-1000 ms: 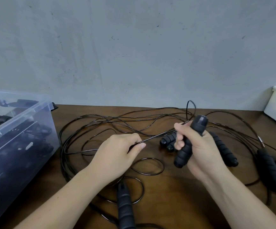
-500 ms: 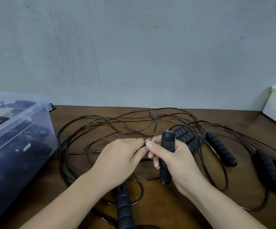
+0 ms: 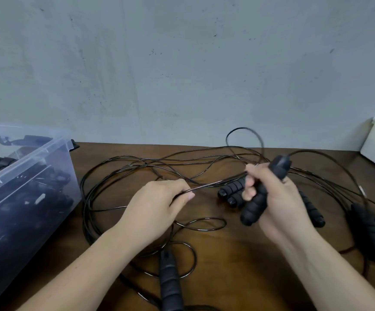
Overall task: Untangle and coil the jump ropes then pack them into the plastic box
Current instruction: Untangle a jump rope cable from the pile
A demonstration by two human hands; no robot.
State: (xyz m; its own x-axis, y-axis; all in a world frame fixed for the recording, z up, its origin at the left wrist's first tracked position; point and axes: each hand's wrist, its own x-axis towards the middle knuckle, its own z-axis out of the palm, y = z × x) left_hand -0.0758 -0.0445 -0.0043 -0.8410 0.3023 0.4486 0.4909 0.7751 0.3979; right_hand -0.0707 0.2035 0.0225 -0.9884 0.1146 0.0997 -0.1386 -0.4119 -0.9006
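Right grip (image 3: 277,199) around ribbed black handle (image 3: 253,209)

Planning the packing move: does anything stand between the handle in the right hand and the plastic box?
Yes: the left hand, pinching the cord, and the tangled ropes on the table lie between the handle and the plastic box.

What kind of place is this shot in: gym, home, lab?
Likely a plain workroom or test bench, not a gym: bare grey wall, brown wooden table against it, clear plastic box beside tangled jump ropes. No more of the room shows.
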